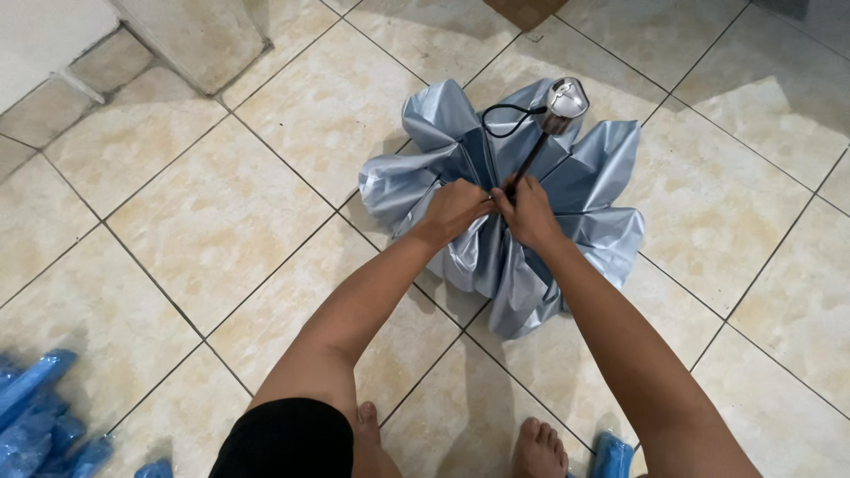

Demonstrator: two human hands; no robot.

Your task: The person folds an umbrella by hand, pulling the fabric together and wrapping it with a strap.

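Here, my left hand (453, 211) and right hand (529, 212) each hold a closed grip on the silver umbrella (531, 208) canopy at its dark shaft (529, 164), on the floor (221, 221).

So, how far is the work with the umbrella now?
The silver-blue umbrella lies collapsed on the tiled floor, handle up. Left hand and right hand gather the fabric around the shaft. The folds remain loose and spread, not wrapped.
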